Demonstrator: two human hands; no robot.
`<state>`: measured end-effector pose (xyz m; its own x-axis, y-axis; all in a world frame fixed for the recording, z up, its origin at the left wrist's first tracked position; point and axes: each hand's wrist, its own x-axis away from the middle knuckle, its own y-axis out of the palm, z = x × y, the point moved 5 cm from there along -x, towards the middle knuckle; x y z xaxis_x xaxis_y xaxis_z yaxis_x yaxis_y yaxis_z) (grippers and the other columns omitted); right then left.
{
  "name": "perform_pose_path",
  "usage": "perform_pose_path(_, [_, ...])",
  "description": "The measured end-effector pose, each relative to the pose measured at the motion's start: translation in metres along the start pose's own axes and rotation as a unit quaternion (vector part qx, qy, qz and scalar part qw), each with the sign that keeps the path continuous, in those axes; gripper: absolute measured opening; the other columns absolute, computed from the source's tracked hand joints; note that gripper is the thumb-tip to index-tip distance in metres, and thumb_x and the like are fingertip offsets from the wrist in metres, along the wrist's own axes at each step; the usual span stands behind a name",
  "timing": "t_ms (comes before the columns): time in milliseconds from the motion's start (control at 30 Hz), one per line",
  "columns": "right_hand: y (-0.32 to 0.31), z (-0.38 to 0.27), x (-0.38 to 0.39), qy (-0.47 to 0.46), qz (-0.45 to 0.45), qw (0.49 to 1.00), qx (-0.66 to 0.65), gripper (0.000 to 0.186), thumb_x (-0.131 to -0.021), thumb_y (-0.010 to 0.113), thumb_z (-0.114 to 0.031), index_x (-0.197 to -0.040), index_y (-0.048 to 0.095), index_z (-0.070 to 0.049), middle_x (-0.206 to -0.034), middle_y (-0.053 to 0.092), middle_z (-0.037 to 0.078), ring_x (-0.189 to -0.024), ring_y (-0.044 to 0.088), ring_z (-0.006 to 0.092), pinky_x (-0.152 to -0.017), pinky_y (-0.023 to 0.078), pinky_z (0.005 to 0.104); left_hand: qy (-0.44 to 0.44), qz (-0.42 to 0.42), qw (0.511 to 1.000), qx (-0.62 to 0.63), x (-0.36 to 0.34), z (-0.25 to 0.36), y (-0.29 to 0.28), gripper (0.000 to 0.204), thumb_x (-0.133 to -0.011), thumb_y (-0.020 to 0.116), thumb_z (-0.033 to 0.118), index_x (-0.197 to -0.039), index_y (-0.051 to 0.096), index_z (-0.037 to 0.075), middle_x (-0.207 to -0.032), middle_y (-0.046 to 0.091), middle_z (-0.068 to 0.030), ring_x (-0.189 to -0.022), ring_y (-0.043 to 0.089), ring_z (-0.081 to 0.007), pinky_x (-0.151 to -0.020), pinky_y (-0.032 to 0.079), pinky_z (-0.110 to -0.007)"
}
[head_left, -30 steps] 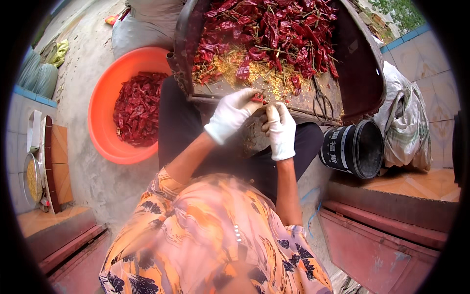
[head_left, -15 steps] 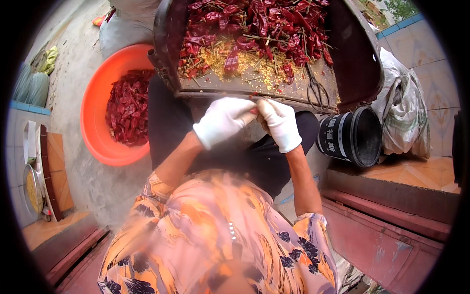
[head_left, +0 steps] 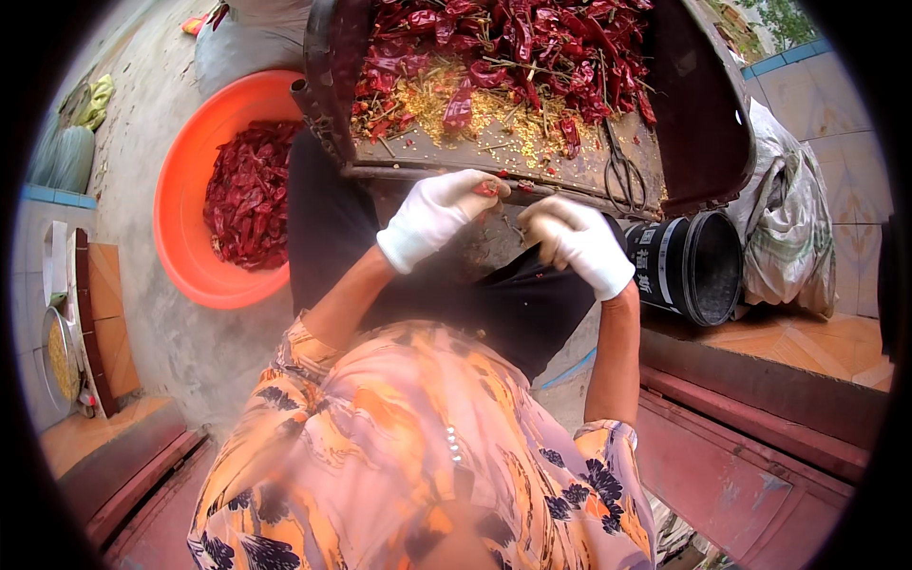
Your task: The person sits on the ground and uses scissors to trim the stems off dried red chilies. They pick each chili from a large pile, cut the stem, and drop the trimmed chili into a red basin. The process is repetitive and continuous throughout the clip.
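In white gloves, both hands are over my lap at the front edge of a dark open bin (head_left: 408, 173). My left hand (head_left: 429, 218) is closed on a dried red chili (head_left: 486, 188), of which only a small piece shows at the fingertips. To its right and apart from it, my right hand (head_left: 579, 249) has its fingers curled; whatever they pinch is too small and blurred to name. Beyond the hands, dried red chilies (head_left: 522, 43) with stems are heaped in the bin, with loose yellow seeds (head_left: 427, 104) on its near floor. A pair of dark scissors (head_left: 622, 176) lies there at the right.
An orange basin (head_left: 180, 242) partly filled with dried chilies (head_left: 249, 195) stands at my left. On the right are a black bucket (head_left: 670, 271) lying on its side and a white woven sack (head_left: 784, 228). A round tray (head_left: 62, 361) leans at the far left.
My hands were together at the fingertips and have come apart. The right hand has moved right and slightly down, while the left keeps the chili. The view has shifted slightly.
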<state>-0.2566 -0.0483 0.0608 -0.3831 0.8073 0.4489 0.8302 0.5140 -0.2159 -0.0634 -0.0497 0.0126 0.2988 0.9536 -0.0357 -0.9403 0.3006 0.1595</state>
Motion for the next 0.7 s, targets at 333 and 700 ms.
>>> perform_pose_path(333, [-0.129, 0.039, -0.04, 0.057, 0.388, 0.716, 0.578, 0.048, -0.082, 0.068, -0.03, -0.121, 0.053, -0.007, -0.102, 0.063, 0.02, -0.093, 0.064, 0.0385, -0.081, 0.053, 0.0461, -0.033, 0.062, 0.994, 0.085, -0.002, 0.009, -0.006, 0.019, -0.096, 0.059, 0.017, -0.102, 0.066, 0.001, -0.081, 0.067, -0.0052, -0.067, 0.057, -0.0079, -0.065, 0.047, -0.023])
perform_pose_path(700, [-0.146, 0.092, -0.002, -0.008, 0.275, 0.957, -0.092, 0.057, -0.082, 0.061, -0.014, -0.134, 0.048, 0.002, -0.095, 0.067, 0.01, -0.071, 0.063, 0.0147, -0.06, 0.05, 0.0248, -0.056, 0.059, 0.989, 0.122, -0.005, 0.011, 0.005, 0.023, -0.095, 0.061, 0.021, -0.104, 0.063, 0.0, -0.082, 0.063, -0.0044, -0.07, 0.058, -0.0113, -0.068, 0.048, -0.026])
